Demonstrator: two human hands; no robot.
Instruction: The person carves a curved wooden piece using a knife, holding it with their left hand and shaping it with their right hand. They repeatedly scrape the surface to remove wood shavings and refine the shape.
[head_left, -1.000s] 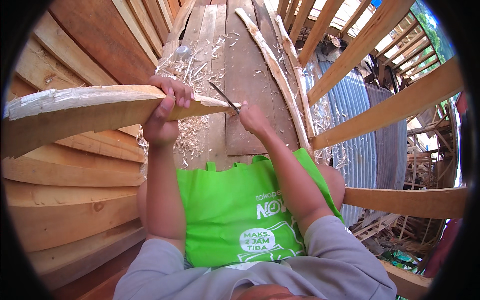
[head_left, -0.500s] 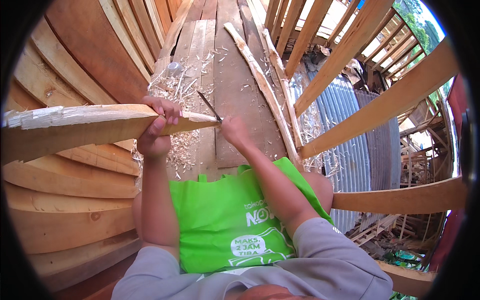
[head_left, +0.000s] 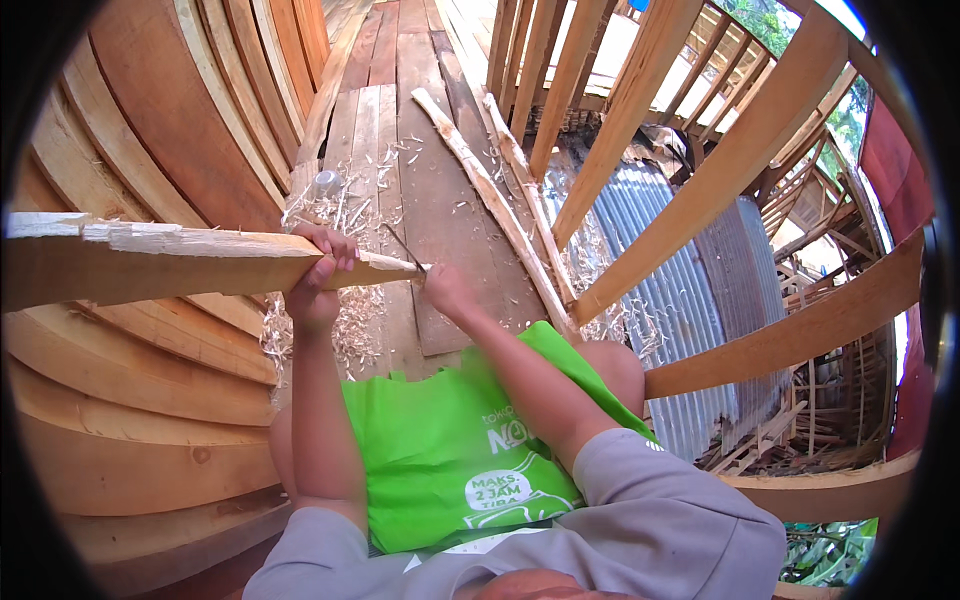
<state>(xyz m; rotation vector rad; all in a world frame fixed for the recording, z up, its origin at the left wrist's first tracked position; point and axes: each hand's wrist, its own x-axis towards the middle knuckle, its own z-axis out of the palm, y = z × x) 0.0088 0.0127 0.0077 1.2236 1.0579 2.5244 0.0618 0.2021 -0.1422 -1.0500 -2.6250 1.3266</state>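
A long wooden plank (head_left: 180,268) with a rough, pale upper edge comes in from the left and tapers to a narrow point. My left hand (head_left: 320,268) is wrapped round it near the tapered end, thumb on the near side. In my right hand (head_left: 450,291), slightly blurred, is the handle of a knife (head_left: 404,245). Its thin dark blade slants up and left beside the plank's tip; whether the edge touches the wood I cannot tell. Across my lap lies a bright green cloth bag (head_left: 430,425), below both forearms.
Curled wood shavings (head_left: 350,325) litter the plank floor (head_left: 425,190), around a small clear cup (head_left: 327,182). Two peeled poles (head_left: 495,200) lie to the right. Boards (head_left: 130,350) line the left; wooden slats (head_left: 725,205) stand at right, before corrugated metal sheeting (head_left: 670,290).
The whole view has shifted slightly. My right hand and the knife stay at the plank's tip, with the blade now at a different slant. My left hand keeps its hold.
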